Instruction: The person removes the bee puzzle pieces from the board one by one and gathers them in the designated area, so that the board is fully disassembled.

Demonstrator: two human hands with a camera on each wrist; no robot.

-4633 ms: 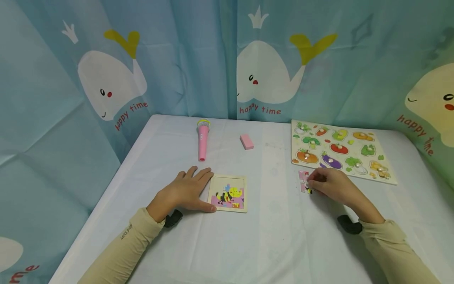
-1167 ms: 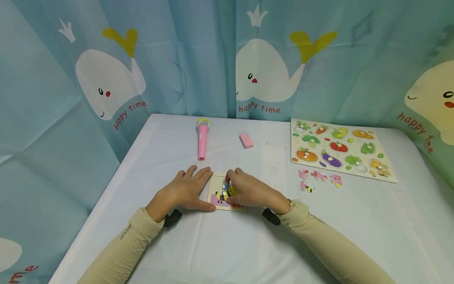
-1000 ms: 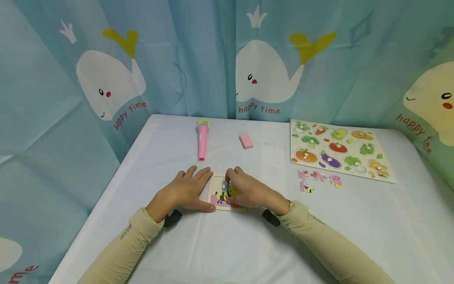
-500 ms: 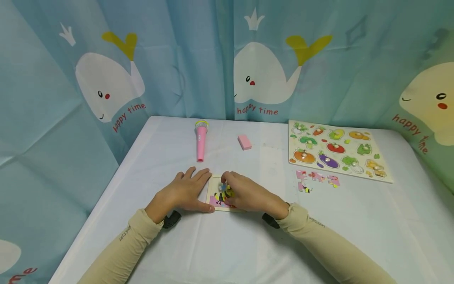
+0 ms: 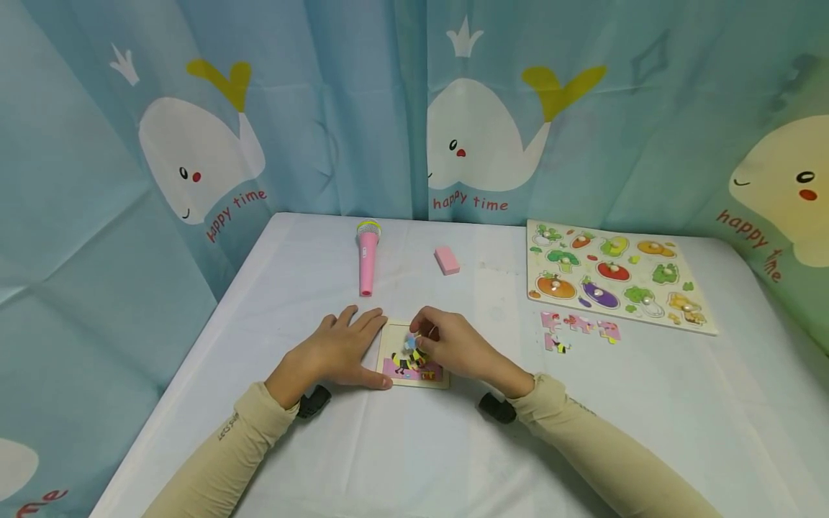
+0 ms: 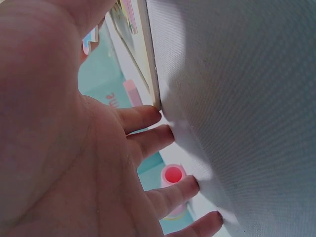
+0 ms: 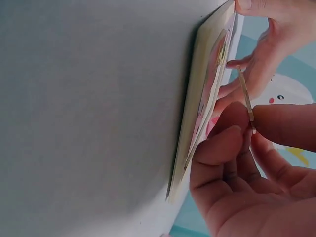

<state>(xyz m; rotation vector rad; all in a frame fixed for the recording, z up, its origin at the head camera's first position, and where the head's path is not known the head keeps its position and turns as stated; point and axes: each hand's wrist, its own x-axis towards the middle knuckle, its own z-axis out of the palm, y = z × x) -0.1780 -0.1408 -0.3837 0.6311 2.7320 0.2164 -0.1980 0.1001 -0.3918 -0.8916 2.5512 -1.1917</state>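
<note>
My left hand (image 5: 343, 352) lies with fingers spread on the table, thumb and index fingertip at the left edge of the small wooden bee puzzle board (image 5: 396, 332). In the left wrist view, fingertips touch the cloth near the board's corner. My right hand (image 5: 456, 347) pinches a thin puzzle piece (image 7: 245, 94) between thumb and fingers. It is tilted on edge and raised over the board, with light blue on its face in the head view. Pink and black-and-yellow pieces (image 5: 401, 365) lie in the board's lower part; the right hand hides some of its right side.
Several loose pink puzzle pieces (image 5: 579, 323) lie on the table to the right. Behind them is a vegetable knob-puzzle board (image 5: 570, 306). A pink toy microphone (image 5: 367, 262) and a pink block (image 5: 447, 260) lie toward the back, before a blue whale curtain (image 5: 382, 108).
My right hand came left from the loose pieces to the bee board. Over the last half second its fingers rose and lifted a piece from the board. The left hand stayed put.
</note>
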